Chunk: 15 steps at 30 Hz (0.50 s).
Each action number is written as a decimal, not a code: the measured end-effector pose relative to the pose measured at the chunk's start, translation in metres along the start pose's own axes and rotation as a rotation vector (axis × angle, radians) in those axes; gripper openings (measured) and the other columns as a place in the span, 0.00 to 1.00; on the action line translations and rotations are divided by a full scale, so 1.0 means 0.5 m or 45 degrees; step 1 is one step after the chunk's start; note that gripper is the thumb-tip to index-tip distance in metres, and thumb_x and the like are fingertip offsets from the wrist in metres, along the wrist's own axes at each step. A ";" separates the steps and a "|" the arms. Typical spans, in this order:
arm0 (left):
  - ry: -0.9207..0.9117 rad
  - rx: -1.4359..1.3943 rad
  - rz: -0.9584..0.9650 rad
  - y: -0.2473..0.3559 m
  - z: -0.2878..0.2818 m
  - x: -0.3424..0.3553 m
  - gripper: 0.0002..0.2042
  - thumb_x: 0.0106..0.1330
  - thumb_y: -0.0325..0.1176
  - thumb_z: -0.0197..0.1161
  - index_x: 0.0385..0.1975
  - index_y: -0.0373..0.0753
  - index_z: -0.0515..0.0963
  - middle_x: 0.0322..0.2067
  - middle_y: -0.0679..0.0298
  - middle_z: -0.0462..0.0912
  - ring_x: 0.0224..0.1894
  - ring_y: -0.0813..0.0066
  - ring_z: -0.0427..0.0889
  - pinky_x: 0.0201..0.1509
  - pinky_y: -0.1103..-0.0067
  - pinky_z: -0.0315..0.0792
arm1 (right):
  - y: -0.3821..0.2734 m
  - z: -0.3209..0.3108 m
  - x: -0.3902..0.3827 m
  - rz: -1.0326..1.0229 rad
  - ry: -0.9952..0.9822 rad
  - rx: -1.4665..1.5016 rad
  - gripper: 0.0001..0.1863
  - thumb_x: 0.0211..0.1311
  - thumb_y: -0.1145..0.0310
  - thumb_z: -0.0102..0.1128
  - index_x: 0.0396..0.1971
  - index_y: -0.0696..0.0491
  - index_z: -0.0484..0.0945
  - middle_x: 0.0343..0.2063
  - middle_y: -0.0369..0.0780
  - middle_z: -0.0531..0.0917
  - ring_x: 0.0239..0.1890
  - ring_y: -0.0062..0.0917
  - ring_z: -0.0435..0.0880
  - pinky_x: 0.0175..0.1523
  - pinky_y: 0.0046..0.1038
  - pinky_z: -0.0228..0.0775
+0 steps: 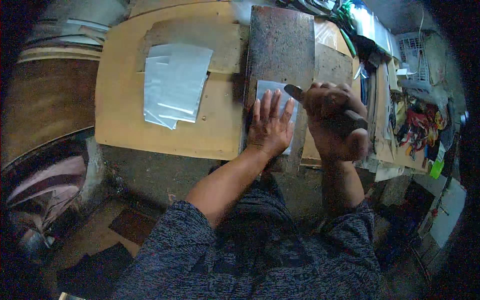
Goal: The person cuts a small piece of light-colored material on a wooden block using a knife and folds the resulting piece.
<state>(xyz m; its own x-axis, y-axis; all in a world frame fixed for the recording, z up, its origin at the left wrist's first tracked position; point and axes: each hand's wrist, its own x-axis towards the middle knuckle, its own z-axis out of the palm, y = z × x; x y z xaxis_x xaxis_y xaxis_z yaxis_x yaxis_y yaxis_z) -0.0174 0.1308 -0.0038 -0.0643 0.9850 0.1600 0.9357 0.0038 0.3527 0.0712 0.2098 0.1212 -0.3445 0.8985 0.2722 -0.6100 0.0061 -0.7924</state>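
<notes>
My left hand (271, 125) lies flat, fingers stretched out, pressing on a pale, thin sheet (270, 86). The sheet rests on a long, dark, worn board (281, 45). To its right, my right hand (334, 115) is closed round a dark knife (294, 92). Its flat, rounded tip points left, close to the fingers of my left hand, and the butt of its handle sticks out on the right side of my fist. Whether the tip touches the sheet I cannot tell. Several more pale sheets (175, 85) lie loosely stacked to the left.
A yellowish tabletop (120, 110) carries the stack and a brown board piece (200, 35). On the right are a white plastic basket (414, 55), a green-handled item (348, 43) and a heap of colourful small things (425, 127). Dark pieces (95, 267) lie on the floor.
</notes>
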 end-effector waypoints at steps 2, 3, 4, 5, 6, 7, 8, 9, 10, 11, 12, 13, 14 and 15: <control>0.003 -0.003 0.000 0.001 -0.003 0.001 0.28 0.61 0.44 0.51 0.62 0.44 0.59 0.63 0.48 0.54 0.66 0.48 0.50 0.67 0.54 0.42 | 0.000 -0.003 -0.001 0.021 -0.010 -0.026 0.32 0.48 0.42 0.58 0.39 0.58 0.73 0.32 0.42 0.71 0.39 0.34 0.70 0.52 0.37 0.60; 0.008 -0.007 0.002 0.003 -0.004 0.002 0.28 0.61 0.44 0.50 0.62 0.44 0.59 0.63 0.48 0.54 0.66 0.47 0.50 0.67 0.54 0.42 | 0.000 -0.007 -0.001 0.028 -0.013 -0.034 0.32 0.48 0.42 0.58 0.40 0.58 0.73 0.33 0.42 0.71 0.39 0.35 0.70 0.53 0.37 0.60; 0.005 -0.005 0.001 0.003 -0.005 0.004 0.28 0.61 0.44 0.50 0.62 0.44 0.59 0.63 0.48 0.54 0.66 0.47 0.50 0.67 0.54 0.42 | 0.003 -0.018 0.003 0.109 -0.053 -0.146 0.32 0.48 0.42 0.58 0.38 0.59 0.73 0.32 0.43 0.71 0.39 0.35 0.71 0.53 0.37 0.59; -0.012 0.051 0.012 0.003 -0.006 0.006 0.28 0.62 0.44 0.50 0.62 0.43 0.58 0.63 0.49 0.54 0.66 0.47 0.50 0.67 0.54 0.42 | 0.007 -0.022 0.008 0.150 -0.071 -0.202 0.31 0.48 0.43 0.58 0.37 0.59 0.72 0.32 0.43 0.71 0.39 0.35 0.71 0.53 0.37 0.59; -0.028 0.106 0.027 0.003 -0.005 0.007 0.28 0.62 0.45 0.50 0.62 0.43 0.58 0.63 0.49 0.54 0.66 0.47 0.50 0.67 0.54 0.41 | 0.013 -0.026 0.016 0.188 -0.092 -0.260 0.31 0.48 0.43 0.58 0.36 0.60 0.72 0.31 0.43 0.71 0.39 0.36 0.71 0.53 0.37 0.59; -0.028 0.105 0.029 0.003 -0.002 0.006 0.28 0.62 0.45 0.50 0.62 0.43 0.58 0.63 0.49 0.54 0.66 0.47 0.50 0.67 0.54 0.41 | 0.020 -0.025 0.025 0.158 -0.147 -0.226 0.32 0.49 0.42 0.58 0.35 0.61 0.72 0.30 0.43 0.71 0.38 0.36 0.71 0.52 0.37 0.60; -0.019 0.109 0.025 0.002 0.001 0.005 0.28 0.62 0.45 0.50 0.62 0.43 0.58 0.63 0.49 0.54 0.66 0.47 0.50 0.67 0.54 0.41 | 0.026 -0.023 0.033 0.128 -0.202 -0.192 0.33 0.49 0.42 0.57 0.34 0.63 0.71 0.29 0.43 0.71 0.37 0.36 0.71 0.51 0.37 0.60; -0.009 0.112 0.019 0.002 0.001 0.005 0.28 0.62 0.45 0.50 0.62 0.42 0.58 0.63 0.49 0.55 0.66 0.47 0.50 0.67 0.54 0.41 | 0.028 -0.021 0.036 0.110 -0.234 -0.176 0.34 0.49 0.42 0.57 0.34 0.63 0.71 0.29 0.43 0.71 0.37 0.36 0.71 0.50 0.37 0.61; -0.008 0.111 0.020 0.002 0.000 0.005 0.28 0.62 0.45 0.50 0.62 0.42 0.58 0.63 0.49 0.55 0.66 0.47 0.50 0.67 0.54 0.41 | 0.029 -0.019 0.036 0.097 -0.258 -0.160 0.34 0.49 0.41 0.57 0.34 0.64 0.71 0.28 0.44 0.71 0.36 0.36 0.71 0.49 0.38 0.61; 0.000 0.099 0.020 0.003 -0.001 0.004 0.28 0.62 0.45 0.50 0.62 0.43 0.59 0.63 0.50 0.55 0.66 0.47 0.50 0.67 0.54 0.41 | 0.029 -0.017 0.035 0.048 -0.253 -0.220 0.34 0.49 0.41 0.56 0.33 0.64 0.71 0.26 0.42 0.70 0.33 0.34 0.70 0.46 0.37 0.61; 0.008 0.090 0.017 0.003 -0.001 0.003 0.28 0.61 0.45 0.50 0.61 0.43 0.59 0.62 0.50 0.56 0.66 0.47 0.50 0.67 0.54 0.41 | 0.031 -0.009 0.036 0.025 -0.253 -0.248 0.35 0.49 0.41 0.56 0.32 0.64 0.71 0.25 0.42 0.69 0.31 0.34 0.70 0.44 0.36 0.61; 0.009 0.090 0.016 0.003 -0.001 0.003 0.28 0.61 0.45 0.50 0.61 0.43 0.59 0.62 0.50 0.56 0.66 0.47 0.50 0.67 0.54 0.41 | 0.030 0.004 0.039 0.000 -0.251 -0.277 0.35 0.49 0.40 0.56 0.32 0.64 0.71 0.24 0.41 0.69 0.30 0.33 0.69 0.43 0.35 0.61; 0.012 0.064 0.015 0.003 -0.001 0.003 0.27 0.61 0.44 0.50 0.61 0.44 0.59 0.62 0.50 0.56 0.66 0.47 0.50 0.67 0.54 0.41 | 0.033 0.026 0.042 -0.071 -0.172 -0.276 0.35 0.49 0.39 0.56 0.28 0.63 0.69 0.22 0.40 0.67 0.27 0.31 0.67 0.39 0.34 0.59; 0.016 0.037 0.013 0.002 0.000 0.003 0.27 0.61 0.44 0.50 0.61 0.44 0.59 0.62 0.50 0.56 0.66 0.47 0.50 0.67 0.53 0.41 | 0.032 0.028 0.044 -0.108 -0.133 -0.275 0.35 0.49 0.38 0.56 0.26 0.62 0.69 0.21 0.39 0.67 0.25 0.30 0.66 0.38 0.33 0.58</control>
<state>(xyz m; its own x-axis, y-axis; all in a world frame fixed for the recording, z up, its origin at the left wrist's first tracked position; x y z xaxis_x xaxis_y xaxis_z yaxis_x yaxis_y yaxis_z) -0.0164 0.1324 -0.0030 -0.0587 0.9828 0.1753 0.9462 -0.0013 0.3237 0.0437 0.2232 0.1220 -0.3771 0.8406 0.3887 -0.4773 0.1833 -0.8594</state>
